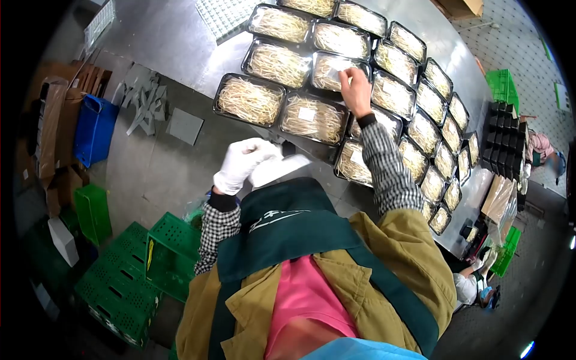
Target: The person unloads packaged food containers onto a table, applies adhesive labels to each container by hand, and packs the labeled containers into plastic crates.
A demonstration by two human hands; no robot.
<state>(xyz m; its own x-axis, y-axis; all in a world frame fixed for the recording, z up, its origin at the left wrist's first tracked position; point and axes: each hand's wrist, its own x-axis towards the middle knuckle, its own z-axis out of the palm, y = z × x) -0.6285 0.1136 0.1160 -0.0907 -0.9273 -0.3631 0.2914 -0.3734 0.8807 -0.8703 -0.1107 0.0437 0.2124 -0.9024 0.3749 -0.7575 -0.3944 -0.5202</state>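
My right hand [356,90], bare, reaches over the table with its fingers curled together at a small white label [332,72] on a black tray of bean sprouts [341,38] in the second column. Whether the label is fully stuck down, I cannot tell. My left hand [240,163], in a white glove, is closed in front of my apron on a white sheet of labels [282,170]. Labels show on the front tray of sprouts [310,118] and on several trays to the right. The tray at the left corner [249,99] shows no label.
The trays stand in rows on a steel table [162,36]. A white grid-like tray [226,17] lies at the back. Green crates [123,282] and a blue bin [96,130] stand to the left. Stacked black trays [503,135] and another person [468,287] are at the right.
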